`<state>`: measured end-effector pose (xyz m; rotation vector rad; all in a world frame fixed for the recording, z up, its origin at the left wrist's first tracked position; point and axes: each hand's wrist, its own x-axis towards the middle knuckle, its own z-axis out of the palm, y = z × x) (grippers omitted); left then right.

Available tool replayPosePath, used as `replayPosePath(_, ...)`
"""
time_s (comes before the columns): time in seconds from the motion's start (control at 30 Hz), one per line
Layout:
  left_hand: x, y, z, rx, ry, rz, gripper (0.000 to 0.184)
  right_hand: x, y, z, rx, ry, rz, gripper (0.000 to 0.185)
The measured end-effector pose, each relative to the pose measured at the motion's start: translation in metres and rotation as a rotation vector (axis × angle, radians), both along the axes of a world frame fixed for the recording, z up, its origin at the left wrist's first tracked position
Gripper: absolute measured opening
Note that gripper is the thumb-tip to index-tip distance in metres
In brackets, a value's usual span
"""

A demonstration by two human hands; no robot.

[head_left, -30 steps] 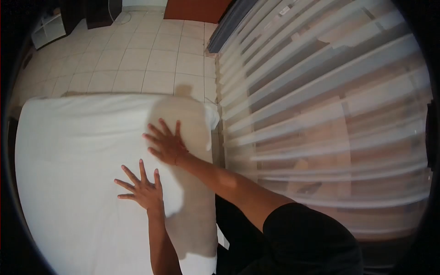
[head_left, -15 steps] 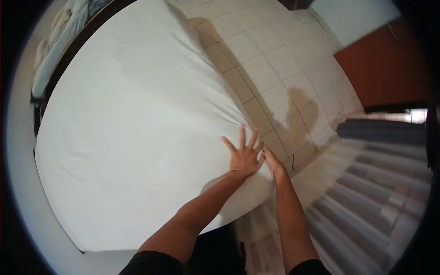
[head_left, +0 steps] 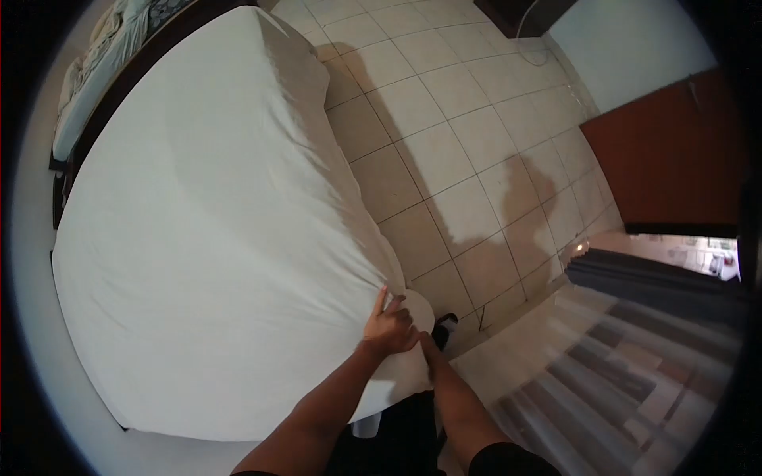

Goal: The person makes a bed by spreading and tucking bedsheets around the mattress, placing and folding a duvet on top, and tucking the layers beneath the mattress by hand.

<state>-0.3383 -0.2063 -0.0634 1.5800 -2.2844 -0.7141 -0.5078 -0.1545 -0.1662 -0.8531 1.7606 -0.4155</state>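
Observation:
A white bed sheet [head_left: 198, 238] covers a large mattress, with creases running toward the near right corner. At that corner my left hand [head_left: 389, 327] is closed on the sheet, its index finger pointing forward and the other fingers curled. My right hand [head_left: 429, 349] is close against it, by the mattress's side. Its fingers are mostly hidden, so its grip cannot be made out. Along the right side, the sheet's loose edge hangs in folds toward the floor.
Beige floor tiles [head_left: 444, 159] lie right of the bed. A sheer curtain [head_left: 587, 389] and a dark curtain [head_left: 651, 274] hang at the right, below a reddish-brown door panel [head_left: 667, 151]. A dark object [head_left: 448, 324] is on the floor near the corner. Bedding [head_left: 103, 71] shows at upper left.
My left hand's spread fingers have curled in at the sheet's corner. Both hands appear lower and further left in view, and more of the sheet's hanging side shows.

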Motion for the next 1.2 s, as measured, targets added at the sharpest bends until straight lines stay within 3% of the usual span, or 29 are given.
replayPosePath(0.27, -0.001, -0.011, 0.0, -0.012, -0.092, -0.016, 0.019, -0.105, -0.032, -0.02, -0.197, 0.216, 0.172, 0.032)
replayPosePath(0.37, -0.004, -0.009, 0.008, -0.031, -0.05, 0.023, 0.021, -0.118, 0.0, -0.032, 0.215, 0.37, 0.646, 0.026)
replayPosePath(0.47, -0.004, -0.006, 0.002, -0.015, -0.076, 0.015, 0.023, -0.06, -0.05, -0.043, -0.026, 0.407, 0.455, 0.024)
replayPosePath(0.5, -0.001, -0.006, 0.0, -0.016, -0.09, 0.0, 0.024, -0.032, -0.069, -0.056, -0.545, 0.455, 0.473, 0.027)
replayPosePath(0.53, 0.002, -0.009, 0.0, -0.001, -0.09, 0.008, 0.024, 0.013, -0.125, 0.0, -0.267, 0.048, 0.251, 0.033)
replayPosePath(0.57, 0.003, -0.011, -0.001, -0.02, -0.073, 0.011, 0.024, 0.051, -0.149, 0.029, -0.488, -0.032, 0.253, 0.039)
replayPosePath(0.6, 0.002, -0.01, -0.001, -0.034, -0.051, 0.016, 0.025, 0.08, -0.163, 0.052, -0.467, -0.03, 0.265, 0.039)
replayPosePath(0.63, 0.001, -0.007, -0.001, -0.046, -0.025, 0.018, 0.026, 0.104, -0.171, 0.071, -0.384, -0.365, 0.423, 0.049)
replayPosePath(0.67, 0.0, -0.003, -0.002, -0.024, -0.012, 0.021, 0.026, 0.119, -0.175, 0.078, -0.289, -0.7, 0.563, 0.058)
replayPosePath(0.7, 0.0, 0.0, -0.004, -0.02, -0.007, 0.019, 0.026, 0.129, -0.171, 0.059, -0.27, -0.692, 0.56, 0.058)
replayPosePath(0.77, 0.004, -0.002, -0.014, -0.039, -0.004, 0.021, 0.027, 0.142, -0.165, 0.006, 0.174, -0.912, 0.275, 0.062)
replayPosePath(0.93, 0.005, 0.002, -0.014, -0.073, 0.024, 0.044, 0.03, 0.147, -0.159, -0.003, 0.069, -0.553, 0.309, 0.06)
replayPosePath(1.07, 0.005, 0.003, -0.015, -0.051, 0.028, 0.057, 0.03, 0.139, -0.163, -0.047, 0.394, -0.591, 0.147, 0.057)
replayPosePath(1.17, 0.009, 0.001, -0.011, 0.033, -0.062, -0.022, 0.03, 0.132, -0.166, -0.049, 0.242, -0.303, 0.424, 0.05)
replayPosePath(1.2, 0.009, -0.001, -0.008, 0.032, -0.065, 0.002, 0.03, 0.128, -0.149, -0.086, 0.243, -0.304, 0.447, 0.05)
